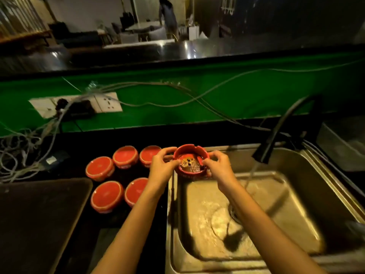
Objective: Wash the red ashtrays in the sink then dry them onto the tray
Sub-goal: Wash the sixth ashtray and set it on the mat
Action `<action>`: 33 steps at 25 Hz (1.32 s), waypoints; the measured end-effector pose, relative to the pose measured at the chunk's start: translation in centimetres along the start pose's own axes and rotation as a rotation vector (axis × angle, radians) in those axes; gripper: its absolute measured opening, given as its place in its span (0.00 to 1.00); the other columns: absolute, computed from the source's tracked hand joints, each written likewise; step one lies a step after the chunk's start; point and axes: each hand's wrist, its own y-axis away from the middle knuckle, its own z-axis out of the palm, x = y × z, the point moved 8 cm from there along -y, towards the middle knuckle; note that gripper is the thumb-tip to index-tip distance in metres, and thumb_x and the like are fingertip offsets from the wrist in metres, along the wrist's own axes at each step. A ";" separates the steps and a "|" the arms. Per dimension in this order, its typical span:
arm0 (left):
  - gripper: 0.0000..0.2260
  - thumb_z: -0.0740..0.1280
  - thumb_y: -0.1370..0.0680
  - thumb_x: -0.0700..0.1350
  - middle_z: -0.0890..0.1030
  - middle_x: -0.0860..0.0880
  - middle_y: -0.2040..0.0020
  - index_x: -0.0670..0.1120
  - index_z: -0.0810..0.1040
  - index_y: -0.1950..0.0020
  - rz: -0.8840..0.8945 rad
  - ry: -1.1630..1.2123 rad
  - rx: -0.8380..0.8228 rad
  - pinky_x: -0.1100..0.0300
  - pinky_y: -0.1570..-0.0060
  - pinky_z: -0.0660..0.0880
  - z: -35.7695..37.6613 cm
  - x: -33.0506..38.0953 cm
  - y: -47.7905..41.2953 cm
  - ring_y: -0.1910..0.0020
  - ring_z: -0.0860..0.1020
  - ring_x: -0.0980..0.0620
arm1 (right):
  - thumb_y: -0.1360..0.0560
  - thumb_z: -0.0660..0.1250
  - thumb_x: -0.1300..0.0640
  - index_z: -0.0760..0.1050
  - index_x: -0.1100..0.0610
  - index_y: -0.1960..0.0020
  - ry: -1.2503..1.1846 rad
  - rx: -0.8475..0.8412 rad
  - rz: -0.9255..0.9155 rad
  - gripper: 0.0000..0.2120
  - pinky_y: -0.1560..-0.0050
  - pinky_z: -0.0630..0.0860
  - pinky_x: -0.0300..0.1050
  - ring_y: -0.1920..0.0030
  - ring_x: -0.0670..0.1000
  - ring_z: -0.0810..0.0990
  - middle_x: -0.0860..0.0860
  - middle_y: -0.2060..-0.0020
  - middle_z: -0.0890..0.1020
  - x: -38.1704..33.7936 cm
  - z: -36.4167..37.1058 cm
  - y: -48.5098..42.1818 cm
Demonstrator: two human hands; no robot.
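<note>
**Both hands on a red ashtray at the sink's near-left corner**

We saw the left hand (161, 165) and the right hand (216, 167) holding one red ashtray (191, 162) between them, its opening tilted toward the camera. The left fingers curled around its left rim and the right fingers gripped its right side, so both hands were closed on it. Inside the ashtray lay a dark, wet-looking residue with a yellowish patch; we could not tell what it was. The ashtray sat over the far-left edge of the steel sink (296, 194), above the rim where the basin meets the dark counter (126, 176).

A black tap (280, 135) arched over the basin from the far right, and a thin stream of water (251, 174) fell from its spout into the sink, to the right of the held ashtray and not touching it. The basin floor looked wet, with a drain (234, 213) just beside the right forearm.

On the counter left of the sink, five more red ashtrays (107, 195) lay upside down in two rows, three behind and two in front. Further left, at the near edge, lay a dark tray (39, 224). Behind the counter ran a green panel (197, 99) with a socket strip (79, 105) and loose cables (21, 153).
</note>
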 end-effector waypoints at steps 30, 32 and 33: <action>0.18 0.57 0.25 0.26 0.81 0.41 0.53 0.36 0.76 0.38 -0.717 0.258 -0.088 0.48 0.58 0.80 22.7 -16.5 7.1 0.53 0.80 0.42 | 0.27 0.64 0.72 0.76 0.54 0.45 0.059 -0.114 0.304 0.17 0.47 0.78 0.52 0.47 0.55 0.77 0.55 0.52 0.79 15.8 -18.1 -2.2; 0.20 0.60 0.27 0.25 0.81 0.40 0.49 0.39 0.77 0.39 -0.614 0.176 -0.086 0.50 0.60 0.80 21.9 -15.1 6.0 0.49 0.79 0.41 | 0.27 0.61 0.74 0.75 0.56 0.45 -0.009 -0.129 0.369 0.17 0.46 0.78 0.53 0.45 0.56 0.77 0.53 0.52 0.79 16.6 -17.9 -1.9; 0.20 0.61 0.28 0.25 0.81 0.41 0.48 0.40 0.78 0.40 -0.559 0.120 -0.090 0.51 0.61 0.80 21.5 -14.3 5.5 0.47 0.79 0.41 | 0.27 0.60 0.75 0.75 0.57 0.47 -0.036 -0.139 0.392 0.17 0.48 0.78 0.51 0.45 0.56 0.77 0.53 0.52 0.79 16.8 -17.6 -1.8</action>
